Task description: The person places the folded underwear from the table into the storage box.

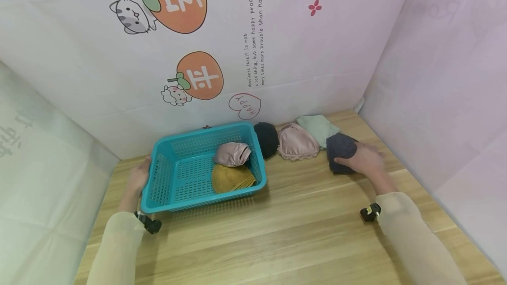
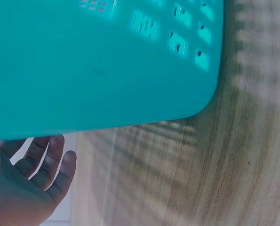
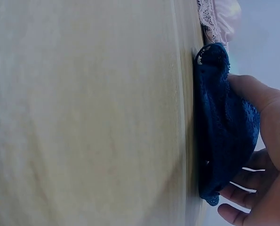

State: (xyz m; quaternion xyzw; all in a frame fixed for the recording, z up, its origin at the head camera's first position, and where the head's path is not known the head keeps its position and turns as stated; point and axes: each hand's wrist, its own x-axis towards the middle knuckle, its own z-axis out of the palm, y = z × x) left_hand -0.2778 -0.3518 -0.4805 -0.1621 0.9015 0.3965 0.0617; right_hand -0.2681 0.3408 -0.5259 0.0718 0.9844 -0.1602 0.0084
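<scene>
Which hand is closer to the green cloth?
Right. The right hand holds the navy cloth right next to the green cloth; the left hand is farther away, at the basket's left end.

Diffuse light is illuminating the head view; the wooden tabletop (image 1: 253,241) is showing soft sheen. At left wrist, the perforated basket (image 2: 97,89) is casting striped shadows; at right wrist, wood grain (image 3: 102,117) is blurring.
</scene>
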